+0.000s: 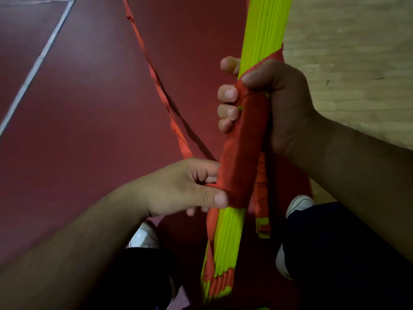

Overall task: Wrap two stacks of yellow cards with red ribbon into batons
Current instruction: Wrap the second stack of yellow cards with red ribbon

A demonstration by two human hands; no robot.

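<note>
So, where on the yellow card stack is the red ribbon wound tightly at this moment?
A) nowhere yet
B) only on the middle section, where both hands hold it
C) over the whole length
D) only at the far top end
B: the red ribbon is wound tightly round the middle of the yellow card stack, with bare yellow above the right hand and below the left hand.

Your stack of cards [263,30] runs tilted from top right of centre down to bottom centre. The ribbon band [243,148] sits mid-stack. Your right hand [274,101] grips the stack at the band's upper end. Your left hand [192,186] pinches the band's lower end from the left. The loose ribbon strand [156,81] trails from top centre down behind your left hand. Your shoes [144,237] lie below, either side of the stack.
</note>
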